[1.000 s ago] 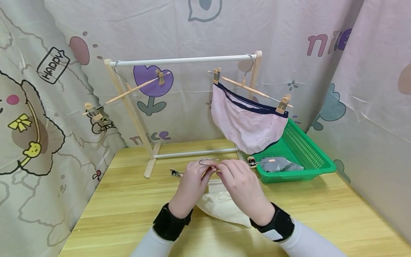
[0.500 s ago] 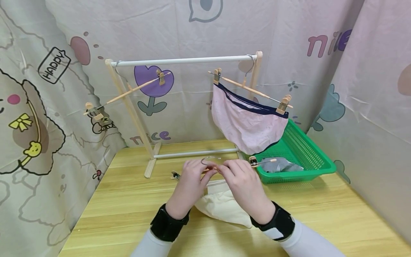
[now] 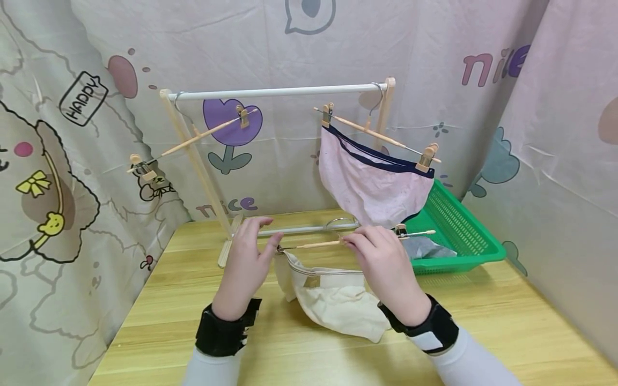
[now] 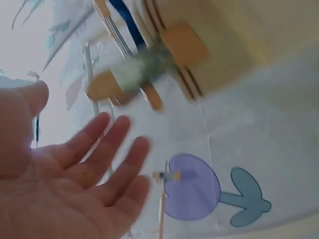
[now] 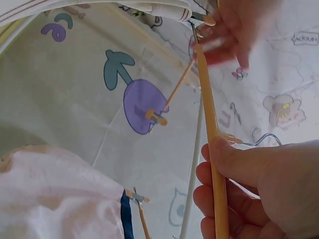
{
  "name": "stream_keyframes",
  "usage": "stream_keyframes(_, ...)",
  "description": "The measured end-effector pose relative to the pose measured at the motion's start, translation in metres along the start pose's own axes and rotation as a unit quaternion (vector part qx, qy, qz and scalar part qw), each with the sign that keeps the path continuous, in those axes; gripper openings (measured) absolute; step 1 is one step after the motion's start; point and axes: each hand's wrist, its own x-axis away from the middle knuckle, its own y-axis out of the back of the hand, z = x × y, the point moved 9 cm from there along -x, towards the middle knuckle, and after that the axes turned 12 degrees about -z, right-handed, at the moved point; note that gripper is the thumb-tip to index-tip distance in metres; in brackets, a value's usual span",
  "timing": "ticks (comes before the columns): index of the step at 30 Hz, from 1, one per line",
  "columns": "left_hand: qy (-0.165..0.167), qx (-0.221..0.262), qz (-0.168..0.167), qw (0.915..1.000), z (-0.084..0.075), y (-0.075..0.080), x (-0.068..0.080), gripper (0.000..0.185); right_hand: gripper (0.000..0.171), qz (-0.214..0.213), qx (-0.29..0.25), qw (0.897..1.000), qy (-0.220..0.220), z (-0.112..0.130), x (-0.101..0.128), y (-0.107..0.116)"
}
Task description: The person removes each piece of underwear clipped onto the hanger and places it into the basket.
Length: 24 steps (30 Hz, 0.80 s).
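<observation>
My right hand grips the wooden bar of a clip hanger near its hook. In the right wrist view the thumb lies over the bar with fingers curled behind. Cream underpants with a striped waistband hang from the hanger over the table. One clip, blurred in the left wrist view, pinches the waistband's left end. My left hand is beside that clip, apart from it, fingers spread and holding nothing. Part of the hanger's right side is hidden behind my right hand.
Behind stands a rack with a white rail. An unloaded clip hanger hangs at its left, pink underpants on another at its right. A green basket with a grey cloth sits right on the wooden table.
Both hands were together at the hanger's middle. My left hand has let go and moved left. My right hand has shifted right with the hanger, so more of the bar and cream underpants shows.
</observation>
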Motion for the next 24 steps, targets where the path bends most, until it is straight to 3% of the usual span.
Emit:
stream_keyframes(4,0.042,0.0,0.05,0.9979,0.014,-0.003,-0.001,0.047,0.02,0.001,-0.006,1.0,-0.025,-0.009,-0.003,0.005)
stream_keyframes(9,0.051,0.043,0.078,0.9947,0.018,-0.006,-0.002,0.045,0.018,0.007,-0.01,0.999,-0.048,-0.017,-0.004,0.009)
stream_keyframes(18,0.025,0.072,0.059,0.9953,0.013,0.002,-0.005,0.029,0.02,0.009,-0.011,0.998,-0.061,-0.022,-0.005,0.012)
stream_keyframes(24,0.021,0.086,0.054,0.9946,0.009,0.002,-0.004,0.033,0.019,0.009,-0.014,0.998,-0.067,-0.023,-0.005,0.013)
